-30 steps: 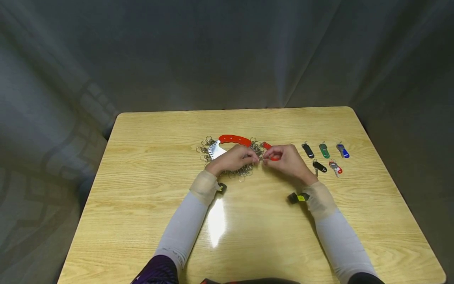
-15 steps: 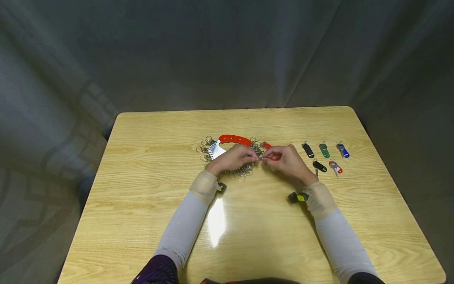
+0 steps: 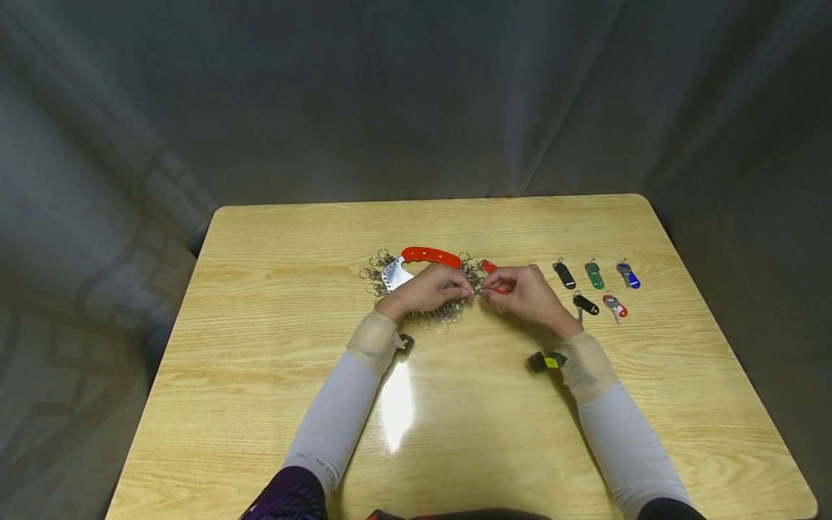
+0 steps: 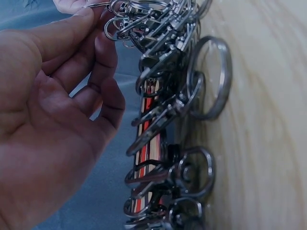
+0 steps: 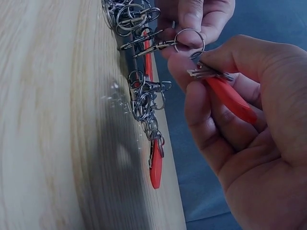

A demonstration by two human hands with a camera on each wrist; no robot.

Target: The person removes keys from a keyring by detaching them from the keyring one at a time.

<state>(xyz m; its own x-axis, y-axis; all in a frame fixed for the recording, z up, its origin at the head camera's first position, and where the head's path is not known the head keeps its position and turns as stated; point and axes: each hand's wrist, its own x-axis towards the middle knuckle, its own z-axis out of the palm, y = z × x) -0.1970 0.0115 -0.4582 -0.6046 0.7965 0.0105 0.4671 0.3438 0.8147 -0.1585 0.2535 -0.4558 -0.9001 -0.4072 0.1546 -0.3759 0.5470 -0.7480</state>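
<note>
A metal key holder with a red handle (image 3: 430,255) lies on the table, several clips and split rings hanging round its edge. My left hand (image 3: 429,287) reaches over it and pinches one of its split rings (image 5: 190,29) between thumb and finger. Facing it, my right hand (image 3: 529,296) pinches a red key tag (image 5: 232,101) by its small ring; a key (image 5: 208,74) hangs with the tag. The two rings meet between my fingertips; whether they are linked I cannot tell. Another red key tag (image 5: 156,165) hangs from the holder's right end.
To the right on the wooden table (image 3: 273,390) lie two black key tags (image 3: 564,276), a green key tag (image 3: 594,276), a blue key tag (image 3: 628,275) and a red-and-white key tag (image 3: 614,306). A grey curtain (image 3: 416,101) stands behind the table.
The red key tag in my right hand has tilted slightly, and its ring end now sits closer to my left fingertips. Both arms and the holder stay nearly still.
</note>
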